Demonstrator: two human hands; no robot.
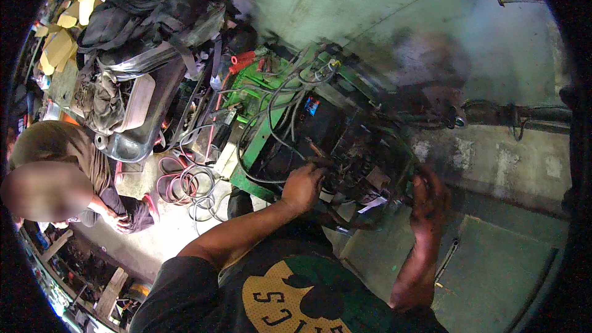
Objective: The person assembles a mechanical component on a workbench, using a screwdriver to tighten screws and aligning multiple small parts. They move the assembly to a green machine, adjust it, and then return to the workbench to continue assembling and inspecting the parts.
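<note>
In front of me stands a green-framed machine [251, 180] with a dark, grimy inside and several grey cables [271, 111] looped over it. My left hand [302, 186] is at its near side, fingers bent and closed by the dark parts [354, 163] in the middle. A short copper-coloured piece [316, 150] shows just beyond those fingers. At the machine's right edge is my right hand [430, 196], its fingers curled toward the frame. What either hand grips is too dark to make out. A pale strip [373, 203] hangs between the hands.
To the left, a person [68, 148] sits low, near coiled red and grey cables [185, 182] on the floor. A black bag [160, 18] lies over a dark tray [132, 145]. A red-handled clamp [242, 60] rests on the machine's far side. A pale green wall [370, 0] rises behind.
</note>
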